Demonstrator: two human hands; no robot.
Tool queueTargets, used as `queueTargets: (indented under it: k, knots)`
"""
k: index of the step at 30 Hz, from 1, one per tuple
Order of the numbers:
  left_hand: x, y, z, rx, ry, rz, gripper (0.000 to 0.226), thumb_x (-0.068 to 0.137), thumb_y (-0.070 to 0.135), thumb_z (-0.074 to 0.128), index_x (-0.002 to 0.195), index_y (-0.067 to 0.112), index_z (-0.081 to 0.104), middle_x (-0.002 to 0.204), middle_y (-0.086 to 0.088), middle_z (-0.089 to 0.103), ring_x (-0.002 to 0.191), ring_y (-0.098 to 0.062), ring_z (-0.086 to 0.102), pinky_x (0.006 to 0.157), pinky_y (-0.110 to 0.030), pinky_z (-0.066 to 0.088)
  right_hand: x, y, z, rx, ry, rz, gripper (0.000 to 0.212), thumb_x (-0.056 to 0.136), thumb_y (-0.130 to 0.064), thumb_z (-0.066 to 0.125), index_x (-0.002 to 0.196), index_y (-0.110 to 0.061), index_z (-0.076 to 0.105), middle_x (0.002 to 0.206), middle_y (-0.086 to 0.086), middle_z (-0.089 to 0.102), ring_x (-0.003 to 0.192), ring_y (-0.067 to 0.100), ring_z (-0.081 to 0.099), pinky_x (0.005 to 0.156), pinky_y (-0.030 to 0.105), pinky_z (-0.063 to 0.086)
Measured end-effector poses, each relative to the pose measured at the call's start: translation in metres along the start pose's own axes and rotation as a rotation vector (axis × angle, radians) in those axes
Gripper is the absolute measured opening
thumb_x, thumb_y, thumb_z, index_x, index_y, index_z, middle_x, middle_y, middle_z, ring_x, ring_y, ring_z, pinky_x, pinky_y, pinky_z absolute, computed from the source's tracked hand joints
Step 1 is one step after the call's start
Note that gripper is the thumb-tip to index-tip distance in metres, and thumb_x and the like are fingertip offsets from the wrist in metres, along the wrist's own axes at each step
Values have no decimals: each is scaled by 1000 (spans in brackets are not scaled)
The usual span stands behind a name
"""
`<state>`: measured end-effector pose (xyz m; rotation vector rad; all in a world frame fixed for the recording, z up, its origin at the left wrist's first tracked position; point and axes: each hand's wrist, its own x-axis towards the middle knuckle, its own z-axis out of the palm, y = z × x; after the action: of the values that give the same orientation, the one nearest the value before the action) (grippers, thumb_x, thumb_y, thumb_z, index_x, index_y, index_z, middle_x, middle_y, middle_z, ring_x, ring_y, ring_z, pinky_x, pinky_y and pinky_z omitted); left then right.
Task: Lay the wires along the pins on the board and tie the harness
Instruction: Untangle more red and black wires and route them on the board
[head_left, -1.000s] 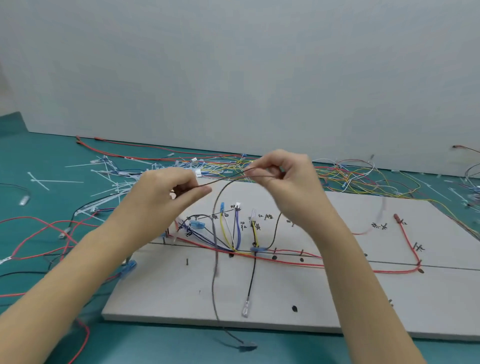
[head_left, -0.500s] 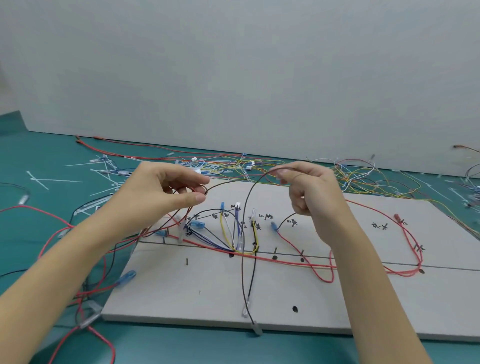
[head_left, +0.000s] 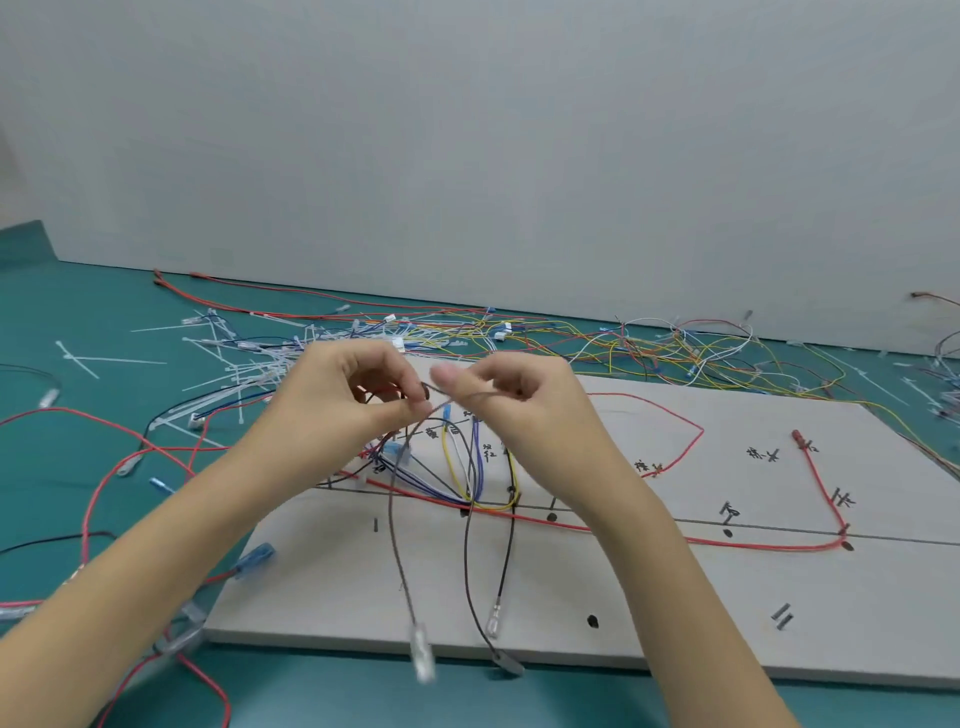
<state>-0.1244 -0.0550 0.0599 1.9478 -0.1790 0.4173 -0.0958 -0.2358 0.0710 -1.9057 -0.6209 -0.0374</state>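
Grey board (head_left: 675, 597) on the teal table (head_left: 78, 415), red wire (head_left: 753, 544) routed along its pins. Above it, left hand (head_left: 343, 410) and right hand (head_left: 524, 410) both pinch one thin dark wire (head_left: 397, 530), ends dangling with clear terminals (head_left: 422, 657).

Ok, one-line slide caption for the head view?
Left hand and right hand pinch a dark wire above the grey pin board.

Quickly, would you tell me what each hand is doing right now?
Left hand: pinching the thin dark brown wire above the board.
Right hand: pinching the same wire.
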Motion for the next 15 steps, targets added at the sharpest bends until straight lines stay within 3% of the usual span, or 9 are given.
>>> queueTargets:
  k: [6, 9, 11, 15]
  knots:
    - [-4, 4, 3, -27, 23, -23, 27, 74, -5, 77, 71, 23, 76, 74, 4, 75, 62, -5, 66, 59, -23, 51, -1, 7, 10, -8, -11, 23, 37, 72, -58, 73, 77, -21, 69, 39, -10, 31, 40, 9, 26, 47, 23, 20]
    - [-5, 6, 2, -65, 8, -46, 36, 76, -7, 74, 82, 28, 79, 77, 8, 75, 60, 1, 60, 54, -14, 46, 1, 11, 3, 26, 9, 59, 21, 83, -40, 72, 83, -20, 73, 42, -10, 29, 41, 9, 23, 46, 23, 18]
    - [-4, 7, -2, -126, -37, -75, 48, 76, -13, 69, 85, 33, 79, 85, 6, 76, 71, -2, 63, 63, -17, 51, 1, 13, -1, 39, 11, 90, 13, 90, -26, 67, 90, -16, 74, 42, -11, 30, 39, 7, 22, 42, 18, 20]
    - [-3, 6, -5, -262, -138, -80, 63, 74, -26, 59, 90, 32, 79, 97, 1, 76, 85, -5, 67, 70, -16, 54, 1, 13, -2, 106, -68, 139, 18, 95, -7, 56, 104, -5, 71, 43, -7, 43, 36, 4, 36, 41, 10, 31]
